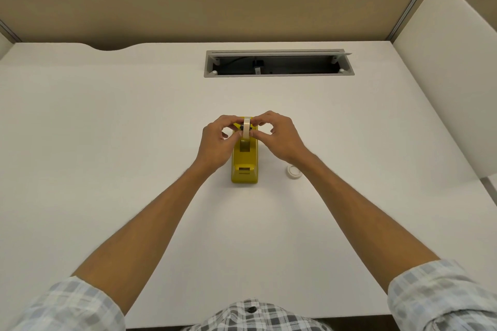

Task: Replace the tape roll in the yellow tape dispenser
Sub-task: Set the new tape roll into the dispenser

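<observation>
White desk (pixel 107 129): both hands (left (pixel 216 142), right (pixel 279 137)) pinch tape roll (pixel 246 129), seemingly above yellow dispenser (pixel 244 166).

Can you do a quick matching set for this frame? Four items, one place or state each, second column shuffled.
Column 1:
1. tape roll
2. yellow tape dispenser
3. small white ring
4. cable tray opening

Column 2:
A. lying flat on the desk, right of the dispenser, untouched
B. set into the far part of the desk, lid open
C. held on edge between the left hand and right hand, over the dispenser's far end
D. standing on the desk, cutter end toward the person

Pairs: 1-C, 2-D, 3-A, 4-B
</observation>
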Motion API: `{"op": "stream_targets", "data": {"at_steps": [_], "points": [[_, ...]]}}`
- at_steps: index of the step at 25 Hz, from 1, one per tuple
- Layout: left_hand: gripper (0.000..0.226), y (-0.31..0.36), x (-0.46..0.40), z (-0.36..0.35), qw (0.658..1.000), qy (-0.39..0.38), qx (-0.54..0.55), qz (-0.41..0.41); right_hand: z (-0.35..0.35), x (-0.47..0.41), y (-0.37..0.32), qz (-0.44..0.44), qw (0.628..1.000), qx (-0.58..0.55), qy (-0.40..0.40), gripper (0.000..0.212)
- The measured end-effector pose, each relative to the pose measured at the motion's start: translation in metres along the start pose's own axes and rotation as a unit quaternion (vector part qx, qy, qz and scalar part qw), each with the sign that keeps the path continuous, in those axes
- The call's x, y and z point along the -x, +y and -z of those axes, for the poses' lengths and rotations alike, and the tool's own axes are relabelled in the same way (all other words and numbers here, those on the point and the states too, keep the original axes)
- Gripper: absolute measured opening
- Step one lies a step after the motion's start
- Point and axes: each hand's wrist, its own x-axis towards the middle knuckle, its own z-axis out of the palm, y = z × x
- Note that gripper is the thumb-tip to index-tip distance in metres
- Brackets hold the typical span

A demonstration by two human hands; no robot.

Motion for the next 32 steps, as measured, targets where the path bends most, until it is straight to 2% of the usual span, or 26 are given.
{"op": "stream_targets", "data": {"at_steps": [4,24,32], "points": [[0.026,-0.009,0.005,-0.003,1.000,-0.010,-0.006,0.007,-0.003,0.006,0.005,-0.002,1.000,0.012,-0.019,0.028],[0.028,-0.018,-0.003,-0.008,0.999,0.004,-0.044,0.000,-0.006,0.002,-0.004,-0.009,0.996,0.085,-0.020,0.027],[0.027,-0.023,-0.007,-0.009,0.999,-0.007,-0.049,0.016,-0.005,0.002,-0.010,-0.037,0.996,0.076,-0.013,0.028]]}}
